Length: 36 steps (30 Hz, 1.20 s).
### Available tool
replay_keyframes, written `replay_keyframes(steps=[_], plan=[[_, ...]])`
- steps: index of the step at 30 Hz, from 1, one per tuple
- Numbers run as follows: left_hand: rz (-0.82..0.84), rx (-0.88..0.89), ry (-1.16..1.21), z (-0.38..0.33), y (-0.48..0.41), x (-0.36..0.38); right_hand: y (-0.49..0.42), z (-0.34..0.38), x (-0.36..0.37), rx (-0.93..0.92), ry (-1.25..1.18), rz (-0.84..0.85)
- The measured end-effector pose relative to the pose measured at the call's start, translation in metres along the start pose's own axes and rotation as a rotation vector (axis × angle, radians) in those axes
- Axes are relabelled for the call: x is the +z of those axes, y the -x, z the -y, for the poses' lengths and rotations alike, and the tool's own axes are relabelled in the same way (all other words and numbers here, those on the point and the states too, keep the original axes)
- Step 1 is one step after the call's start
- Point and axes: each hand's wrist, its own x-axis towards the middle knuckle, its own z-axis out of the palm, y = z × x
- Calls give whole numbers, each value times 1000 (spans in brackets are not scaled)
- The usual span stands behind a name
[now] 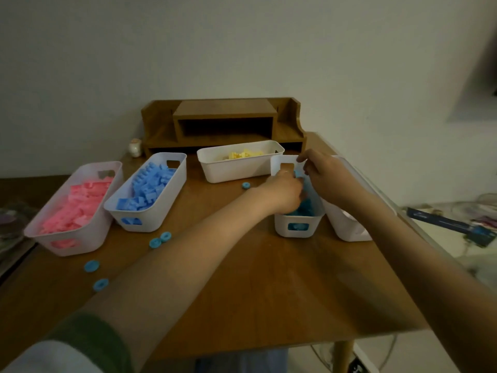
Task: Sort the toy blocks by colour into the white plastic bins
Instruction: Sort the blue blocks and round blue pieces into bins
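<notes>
Blue block (298, 174) | left hand (284, 191) grips it over white bin (282, 228) | right hand (324, 179) fingers curled, hold unclear

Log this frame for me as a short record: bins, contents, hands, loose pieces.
bins: five white bins on the wooden table
contents, left to right: pink blocks; light blue blocks; yellow blocks; darker blue blocks; last bin unclear
hands: left hand and right hand meet over the darker blue blocks; grip unclear
loose pieces: five blue discs on the table
behind: wooden shelf
</notes>
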Motion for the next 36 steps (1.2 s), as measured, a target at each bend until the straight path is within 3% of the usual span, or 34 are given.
replay_keyframes(steps=[2, 6, 10, 12, 16, 18, 24, 28, 36], plan=[[8, 10, 59, 5, 9, -3, 0, 8, 3, -5, -48, -29], [-139, 8, 204, 29, 50, -10, 3, 45, 19, -86, -59, -49], [-288, -22, 63, 69, 96, -3, 11, 93, 39, -268, -102, -80], [-277, -45, 92, 94, 117, 6, 16, 111, 57, -324, -117, 23], [-97, -148, 145, 134, 164, 20, 24, 138, 97, -409, -73, 461], [-94, -182, 52, 147, 188, 22, 27, 155, 110, -441, -25, 534], [-439, -367, -195, 153, 250, 36, 47, 176, 125, -722, 110, 509], [-354, -559, -289, 165, 257, 51, 46, 180, 134, -757, 144, 492], [-330, -594, -171, 190, 246, 54, 40, 191, 139, -600, 97, 432]])
